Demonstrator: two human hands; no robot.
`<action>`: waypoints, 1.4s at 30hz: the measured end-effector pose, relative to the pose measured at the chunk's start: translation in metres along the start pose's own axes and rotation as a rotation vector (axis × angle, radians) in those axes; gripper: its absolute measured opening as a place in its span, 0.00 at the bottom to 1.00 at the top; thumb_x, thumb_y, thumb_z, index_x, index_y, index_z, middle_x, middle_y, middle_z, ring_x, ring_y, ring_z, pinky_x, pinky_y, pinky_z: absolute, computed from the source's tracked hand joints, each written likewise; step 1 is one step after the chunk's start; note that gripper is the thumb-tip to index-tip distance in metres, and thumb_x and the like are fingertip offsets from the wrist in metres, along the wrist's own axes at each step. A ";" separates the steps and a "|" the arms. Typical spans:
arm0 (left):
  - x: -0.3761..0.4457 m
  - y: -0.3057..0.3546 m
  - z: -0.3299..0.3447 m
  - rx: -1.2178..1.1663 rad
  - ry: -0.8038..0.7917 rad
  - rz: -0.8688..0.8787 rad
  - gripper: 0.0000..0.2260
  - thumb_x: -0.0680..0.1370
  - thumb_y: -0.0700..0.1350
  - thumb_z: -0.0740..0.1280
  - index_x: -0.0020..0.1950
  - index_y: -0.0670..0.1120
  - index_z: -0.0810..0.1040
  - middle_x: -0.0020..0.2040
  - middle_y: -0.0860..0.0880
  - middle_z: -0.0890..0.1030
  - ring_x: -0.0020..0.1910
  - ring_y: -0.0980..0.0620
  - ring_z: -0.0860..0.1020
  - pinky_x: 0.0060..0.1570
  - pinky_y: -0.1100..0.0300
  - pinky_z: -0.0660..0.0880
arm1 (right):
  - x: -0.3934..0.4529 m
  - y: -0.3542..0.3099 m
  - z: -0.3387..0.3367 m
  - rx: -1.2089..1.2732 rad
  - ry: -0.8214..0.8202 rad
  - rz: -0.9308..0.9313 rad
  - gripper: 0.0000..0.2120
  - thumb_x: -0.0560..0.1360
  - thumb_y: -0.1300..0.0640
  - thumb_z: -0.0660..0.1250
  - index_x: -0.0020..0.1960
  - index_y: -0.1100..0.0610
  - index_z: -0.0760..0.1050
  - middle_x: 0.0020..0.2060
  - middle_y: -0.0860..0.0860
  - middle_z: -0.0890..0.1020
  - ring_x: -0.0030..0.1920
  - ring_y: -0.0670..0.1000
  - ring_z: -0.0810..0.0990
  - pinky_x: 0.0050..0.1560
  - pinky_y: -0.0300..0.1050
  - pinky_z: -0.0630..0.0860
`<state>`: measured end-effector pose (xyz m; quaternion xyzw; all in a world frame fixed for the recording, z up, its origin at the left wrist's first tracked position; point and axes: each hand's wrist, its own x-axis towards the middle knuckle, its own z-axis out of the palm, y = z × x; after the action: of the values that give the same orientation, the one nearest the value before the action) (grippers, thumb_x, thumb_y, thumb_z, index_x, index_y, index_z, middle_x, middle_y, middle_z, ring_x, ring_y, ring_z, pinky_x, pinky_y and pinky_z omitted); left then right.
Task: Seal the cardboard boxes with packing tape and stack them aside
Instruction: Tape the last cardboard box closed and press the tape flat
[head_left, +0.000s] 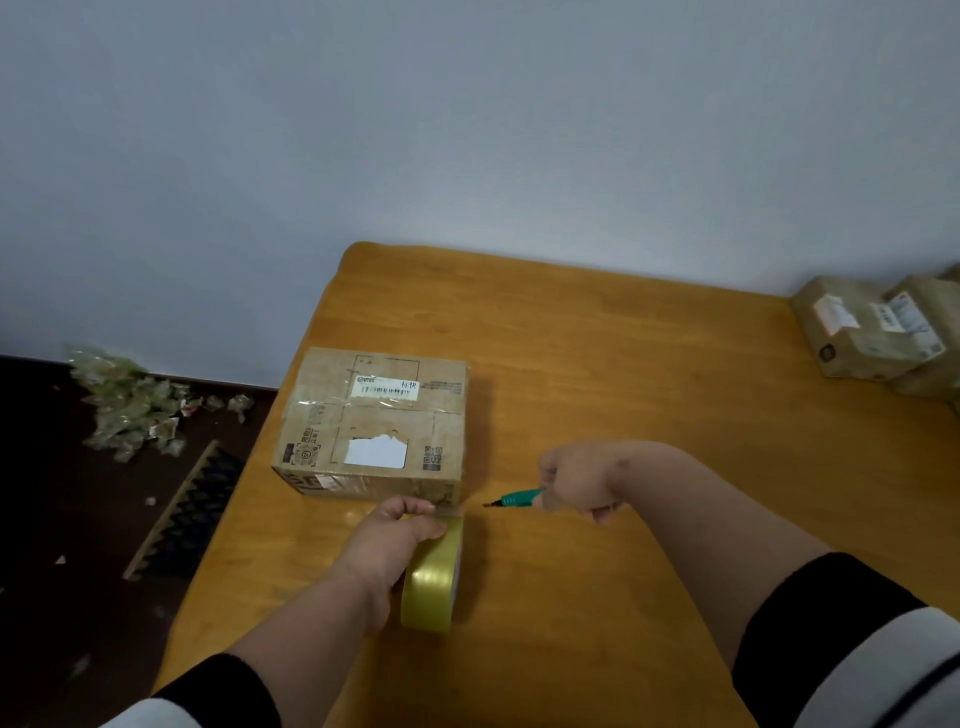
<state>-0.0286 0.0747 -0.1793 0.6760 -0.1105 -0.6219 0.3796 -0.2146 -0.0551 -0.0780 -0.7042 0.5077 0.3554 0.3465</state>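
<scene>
Closed brown cardboard box (371, 423) sits on the wooden worktop (623, 415); left grip (402, 535) curls round a yellowish packing-tape roll (434, 577), right grip (576, 480) clasps a green-handled cutter (517, 499).

A wooden table (623, 364) stands against a pale wall (467, 130), above dark floor (41, 519).

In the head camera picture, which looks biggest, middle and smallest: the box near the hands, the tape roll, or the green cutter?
1. The box looks biggest.
2. The tape roll, gripped by the left hand, comes next, though it is nearer the camera.
3. The green cutter, in the right hand, looks smallest; part is hidden.
</scene>
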 end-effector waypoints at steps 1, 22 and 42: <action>0.000 0.001 0.001 0.017 0.009 0.006 0.08 0.72 0.36 0.72 0.47 0.47 0.80 0.44 0.42 0.84 0.43 0.42 0.80 0.45 0.47 0.77 | 0.003 0.003 0.002 0.021 0.006 0.003 0.13 0.81 0.46 0.61 0.60 0.52 0.69 0.44 0.52 0.76 0.36 0.51 0.76 0.35 0.43 0.72; -0.016 -0.002 -0.010 0.295 0.029 0.046 0.10 0.77 0.50 0.70 0.50 0.43 0.79 0.48 0.40 0.84 0.50 0.39 0.82 0.47 0.51 0.76 | 0.054 -0.007 0.070 0.188 0.690 -0.197 0.31 0.76 0.37 0.58 0.75 0.49 0.60 0.70 0.50 0.67 0.70 0.54 0.64 0.69 0.54 0.66; -0.021 0.009 -0.025 0.430 0.047 0.118 0.06 0.79 0.47 0.67 0.49 0.44 0.78 0.40 0.50 0.80 0.37 0.54 0.73 0.32 0.63 0.66 | 0.064 -0.078 0.059 -0.217 0.976 -0.335 0.19 0.74 0.35 0.63 0.58 0.45 0.69 0.57 0.50 0.70 0.52 0.55 0.74 0.56 0.54 0.65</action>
<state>-0.0066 0.0908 -0.1590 0.7480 -0.2709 -0.5449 0.2650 -0.1339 -0.0159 -0.1531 -0.8912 0.4506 -0.0238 0.0466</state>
